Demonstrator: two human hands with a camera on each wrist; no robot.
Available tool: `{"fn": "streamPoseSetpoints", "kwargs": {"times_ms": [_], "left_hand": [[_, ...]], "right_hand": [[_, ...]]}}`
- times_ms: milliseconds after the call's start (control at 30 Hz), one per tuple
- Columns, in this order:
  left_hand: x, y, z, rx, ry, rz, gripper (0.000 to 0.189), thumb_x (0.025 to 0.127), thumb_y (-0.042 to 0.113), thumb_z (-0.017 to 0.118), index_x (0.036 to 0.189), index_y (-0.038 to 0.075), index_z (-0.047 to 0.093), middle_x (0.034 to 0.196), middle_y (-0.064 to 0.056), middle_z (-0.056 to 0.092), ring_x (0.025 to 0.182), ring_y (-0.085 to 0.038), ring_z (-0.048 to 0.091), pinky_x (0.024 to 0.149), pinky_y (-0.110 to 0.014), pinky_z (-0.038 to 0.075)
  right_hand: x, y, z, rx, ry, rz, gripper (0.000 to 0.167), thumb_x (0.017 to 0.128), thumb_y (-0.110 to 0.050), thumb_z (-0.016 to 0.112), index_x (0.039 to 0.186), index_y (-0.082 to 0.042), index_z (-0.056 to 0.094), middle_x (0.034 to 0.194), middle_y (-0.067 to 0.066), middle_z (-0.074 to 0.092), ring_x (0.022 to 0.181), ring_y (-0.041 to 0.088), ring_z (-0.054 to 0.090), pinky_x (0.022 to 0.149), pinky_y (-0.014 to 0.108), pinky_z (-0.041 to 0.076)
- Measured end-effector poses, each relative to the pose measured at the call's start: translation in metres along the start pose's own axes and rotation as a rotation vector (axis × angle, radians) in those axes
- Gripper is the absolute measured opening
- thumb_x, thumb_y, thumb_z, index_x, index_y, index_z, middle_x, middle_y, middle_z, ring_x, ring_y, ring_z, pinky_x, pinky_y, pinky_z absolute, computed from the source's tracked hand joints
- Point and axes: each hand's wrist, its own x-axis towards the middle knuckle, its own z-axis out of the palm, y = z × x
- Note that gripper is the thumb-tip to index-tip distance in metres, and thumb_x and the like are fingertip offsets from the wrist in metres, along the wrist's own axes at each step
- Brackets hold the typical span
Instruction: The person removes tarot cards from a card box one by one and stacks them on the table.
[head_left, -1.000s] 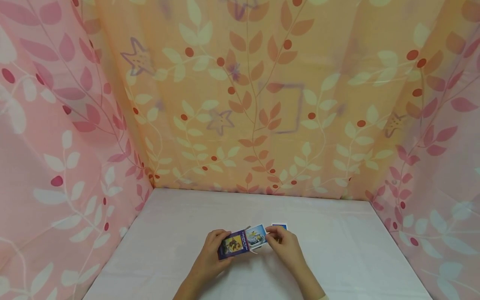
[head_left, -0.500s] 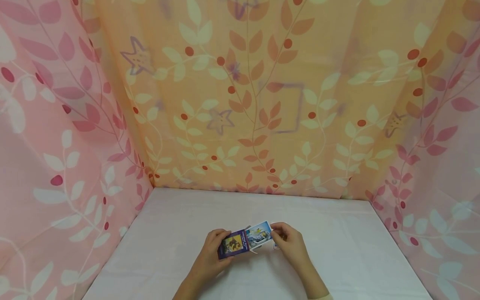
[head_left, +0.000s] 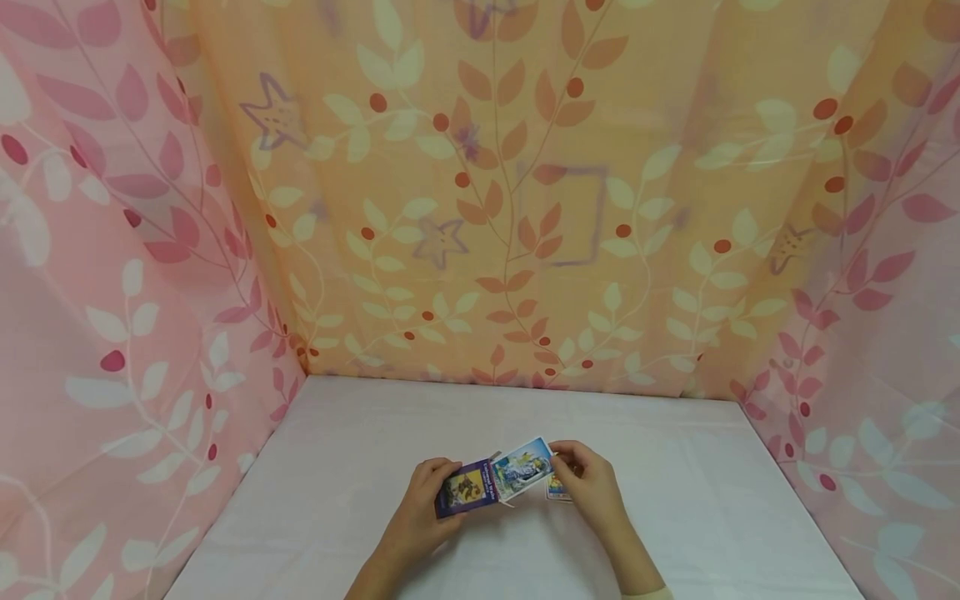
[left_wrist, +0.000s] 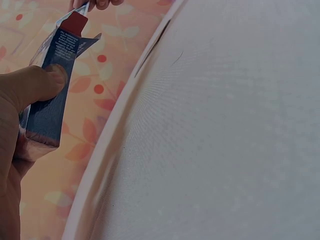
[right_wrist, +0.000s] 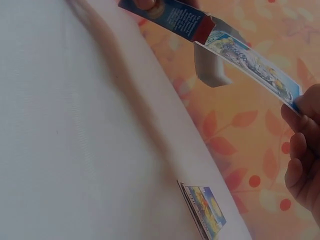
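A dark blue-purple card box (head_left: 467, 488) with a picture on its front lies in the grip of my left hand (head_left: 426, 504), thumb along one narrow side in the left wrist view. Its flaps stand open at the right end. From that end sticks out an illustrated card (head_left: 523, 468), tilted up to the right, its inner end at the box mouth. My right hand (head_left: 591, 483) pinches the card's outer corner between thumb and fingers. Below it on the table, partly hidden by the hand in the head view, lies a small stack of cards (right_wrist: 206, 210).
The white table (head_left: 315, 467) spreads out around the hands. A patterned orange curtain (head_left: 495, 208) closes off the back, and pink curtains (head_left: 135, 333) hang at both sides.
My right hand has moved right and slightly up, drawing the card farther out of the box. More of the card stack shows below the hand. The left hand and box stay put.
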Motion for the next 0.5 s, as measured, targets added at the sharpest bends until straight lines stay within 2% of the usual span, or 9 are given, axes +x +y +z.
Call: {"fn": "streamPoseSetpoints", "kwargs": {"times_ms": [133,500], "left_hand": [[-0.0001,-0.0001,-0.0001,0.004,0.008,0.016,0.081,0.071,0.021,0.095,0.142,0.022,0.056,0.136,0.007,0.048,0.125,-0.01,0.047,0.104,-0.031,0.05],[-0.0005,0.0015,-0.0016,-0.05,-0.018,-0.021,0.081,0.071,0.018,0.094,0.143,0.021,0.056,0.139,0.008,0.047,0.127,-0.011,0.047,0.106,-0.035,0.049]], "right_hand": [[0.0009,0.0008,-0.0039,0.01,0.01,0.004,0.013,0.094,-0.015,0.075,0.107,-0.017,0.075,0.088,-0.002,0.068,0.08,0.014,0.058,0.068,0.021,0.05],[0.0043,0.0049,-0.0108,-0.005,0.037,-0.028,0.012,0.096,-0.015,0.073,0.106,-0.019,0.075,0.09,-0.004,0.07,0.081,0.015,0.059,0.067,0.022,0.049]]}}
